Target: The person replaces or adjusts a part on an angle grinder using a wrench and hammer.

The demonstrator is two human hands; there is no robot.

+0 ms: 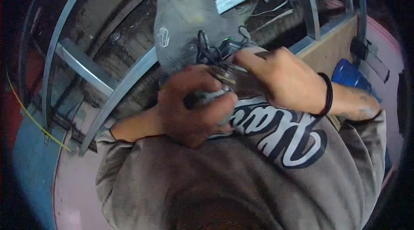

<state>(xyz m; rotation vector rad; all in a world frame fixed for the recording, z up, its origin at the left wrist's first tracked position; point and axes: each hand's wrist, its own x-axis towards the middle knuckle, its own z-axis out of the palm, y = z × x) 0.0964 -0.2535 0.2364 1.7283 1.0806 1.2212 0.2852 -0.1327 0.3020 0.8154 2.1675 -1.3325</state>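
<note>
Silvery and dark, a small object sits in the curled left hand, its thumb and fingers closed partway around it, with a gap between them where the object shows. Motion blur hides what exactly it is. The right hand is just beside, fingers bent inward and thumb and forefinger drawn close together near the waist; whether they have hold of anything, I cannot tell.

Both hands are in front of the body, over the lower edge of a brown sweatshirt with white, dark-edged lettering. Dark cords lie just beyond the hands, against grey trousers that carry a small white emblem. A black band circles the right wrist.

Farther out, a metal frame of curved bars and crosspieces extends to both sides of the legs. A wooden board stands along its right part, and a blue item is near the right forearm, partly hidden by it. Off to the left are a pink surface, a teal surface and a thin yellow line running across them.
</note>
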